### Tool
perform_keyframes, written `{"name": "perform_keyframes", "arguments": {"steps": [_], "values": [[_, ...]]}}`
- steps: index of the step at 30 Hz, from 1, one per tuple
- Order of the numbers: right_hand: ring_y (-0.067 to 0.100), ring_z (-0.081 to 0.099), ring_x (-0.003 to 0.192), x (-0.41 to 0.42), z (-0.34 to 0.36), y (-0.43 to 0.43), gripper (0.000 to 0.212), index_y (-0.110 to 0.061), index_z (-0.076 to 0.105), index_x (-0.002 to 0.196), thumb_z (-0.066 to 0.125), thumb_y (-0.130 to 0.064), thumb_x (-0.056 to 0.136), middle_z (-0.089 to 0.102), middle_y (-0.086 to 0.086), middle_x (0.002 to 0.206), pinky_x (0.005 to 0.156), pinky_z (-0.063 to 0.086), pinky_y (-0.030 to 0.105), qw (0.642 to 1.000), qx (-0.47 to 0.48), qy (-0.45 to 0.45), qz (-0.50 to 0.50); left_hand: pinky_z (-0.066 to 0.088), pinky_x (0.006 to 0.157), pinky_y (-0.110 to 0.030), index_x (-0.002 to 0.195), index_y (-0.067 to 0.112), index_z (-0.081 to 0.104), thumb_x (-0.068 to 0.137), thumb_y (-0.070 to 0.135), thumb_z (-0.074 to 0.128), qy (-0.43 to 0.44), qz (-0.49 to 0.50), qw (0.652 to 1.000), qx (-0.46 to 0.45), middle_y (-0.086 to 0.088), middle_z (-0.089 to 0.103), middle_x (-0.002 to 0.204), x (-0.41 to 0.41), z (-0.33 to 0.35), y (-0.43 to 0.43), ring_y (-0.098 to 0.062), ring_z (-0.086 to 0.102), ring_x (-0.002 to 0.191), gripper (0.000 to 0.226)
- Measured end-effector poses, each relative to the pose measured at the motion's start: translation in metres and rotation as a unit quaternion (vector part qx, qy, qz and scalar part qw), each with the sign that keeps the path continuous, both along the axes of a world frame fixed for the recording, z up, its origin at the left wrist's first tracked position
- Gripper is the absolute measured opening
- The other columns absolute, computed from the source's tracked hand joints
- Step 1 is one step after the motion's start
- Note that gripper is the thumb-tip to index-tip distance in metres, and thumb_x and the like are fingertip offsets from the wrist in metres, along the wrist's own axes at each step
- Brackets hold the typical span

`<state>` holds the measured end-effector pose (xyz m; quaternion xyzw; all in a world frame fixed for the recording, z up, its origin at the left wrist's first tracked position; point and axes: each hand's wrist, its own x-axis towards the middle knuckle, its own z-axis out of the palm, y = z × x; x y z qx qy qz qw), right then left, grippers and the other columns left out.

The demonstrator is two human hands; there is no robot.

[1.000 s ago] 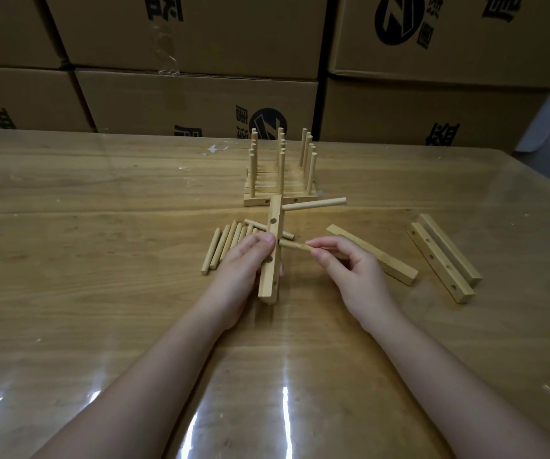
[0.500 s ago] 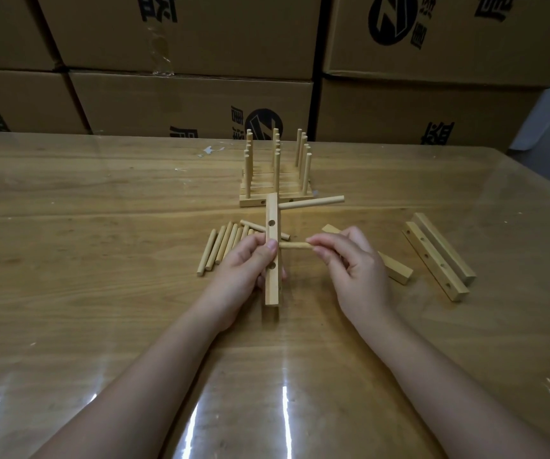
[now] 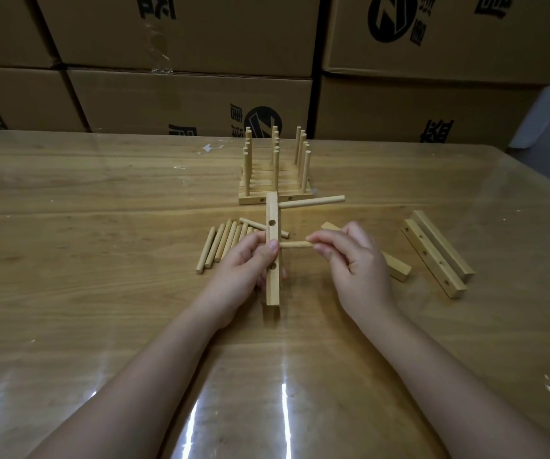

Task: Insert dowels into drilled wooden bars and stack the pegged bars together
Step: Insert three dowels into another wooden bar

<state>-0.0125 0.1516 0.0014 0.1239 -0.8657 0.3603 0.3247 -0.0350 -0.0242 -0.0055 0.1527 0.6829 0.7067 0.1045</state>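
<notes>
My left hand (image 3: 245, 266) grips a drilled wooden bar (image 3: 273, 286) held on edge at the table's middle. One dowel (image 3: 313, 202) sticks out to the right from the bar's far end. My right hand (image 3: 353, 260) pinches a second dowel (image 3: 295, 245), whose left tip sits in the bar's middle hole. Several loose dowels (image 3: 222, 241) lie just left of the bar. A stack of pegged bars (image 3: 275, 180) with upright dowels stands behind.
Two drilled bars (image 3: 439, 253) lie side by side at the right, and another bar (image 3: 396, 268) lies partly under my right hand. Stacked cardboard boxes (image 3: 200, 101) close off the far edge of the glossy table (image 3: 68, 260).
The bar has turned from a slight tilt to straight. My right hand has pushed the second dowel leftward into the bar's middle hole, so less of it shows.
</notes>
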Motion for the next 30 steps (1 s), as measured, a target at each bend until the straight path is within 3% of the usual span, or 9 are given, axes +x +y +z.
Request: {"name": "perform_keyframes", "arguments": {"steps": [6, 18, 30], "values": [[0.015, 0.046, 0.076, 0.0007, 0.0004, 0.0013, 0.017, -0.016, 0.072, 0.097, 0.061, -0.008, 0.087, 0.051, 0.006, 0.076, 0.066, 0.032, 0.013, 1.000, 0.016, -0.002, -0.005, 0.050, 0.061, -0.024, 0.103, 0.024, 0.059, 0.081, 0.047, 0.051, 0.000, 0.007, 1.000, -0.023, 0.004, 0.067, 0.071, 0.0001, 0.0001, -0.0003, -0.011, 0.062, 0.067, 0.033], [0.017, 0.044, 0.076, 0.0026, 0.0049, 0.0002, 0.016, -0.014, 0.073, 0.097, 0.060, -0.009, 0.088, 0.047, 0.002, 0.075, 0.063, 0.032, 0.016, 0.999, 0.038, -0.020, -0.011, 0.048, 0.061, -0.023, 0.103, 0.021, 0.060, 0.087, 0.044, 0.050, 0.007, 0.008, 0.999, -0.045, -0.001, 0.064, 0.074, 0.0010, 0.0003, -0.0009, -0.010, 0.061, 0.067, 0.030], [0.009, 0.047, 0.072, 0.0060, 0.0040, -0.0020, 0.017, -0.019, 0.072, 0.099, 0.057, -0.017, 0.090, 0.052, -0.005, 0.077, 0.060, 0.034, 0.014, 0.997, -0.022, -0.072, -0.006, 0.048, 0.060, -0.021, 0.106, 0.019, 0.058, 0.082, 0.046, 0.048, 0.013, -0.003, 1.000, -0.027, 0.003, 0.066, 0.070, 0.0022, 0.0030, -0.0006, -0.011, 0.059, 0.067, 0.037]]}}
